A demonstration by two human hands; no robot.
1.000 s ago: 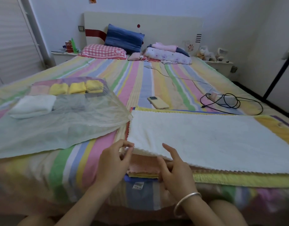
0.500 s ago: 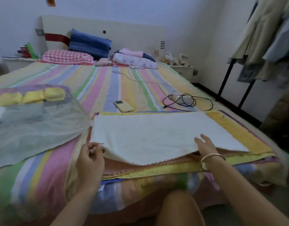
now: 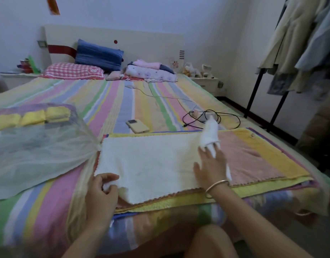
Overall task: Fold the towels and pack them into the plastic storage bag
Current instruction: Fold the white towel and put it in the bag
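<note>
Striped bed point(image 3: 123, 101) with towel stack point(image 3: 262, 164), plastic storage bag point(image 3: 39, 155), phone point(image 3: 137, 126), coiled cable point(image 3: 212, 118), pillows point(image 3: 73, 71) and folded bedding point(image 3: 151, 72)

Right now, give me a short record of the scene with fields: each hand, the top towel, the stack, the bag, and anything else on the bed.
left hand: grips the near left corner of the white towel
right hand: fingers straight, the towel's right end draped over them
white towel: top of stack, partly folded
stack: pink towel and yellow towel beneath
bag: clear plastic, left of stack, holds folded yellow towels
also on bed: phone, black cable
</note>
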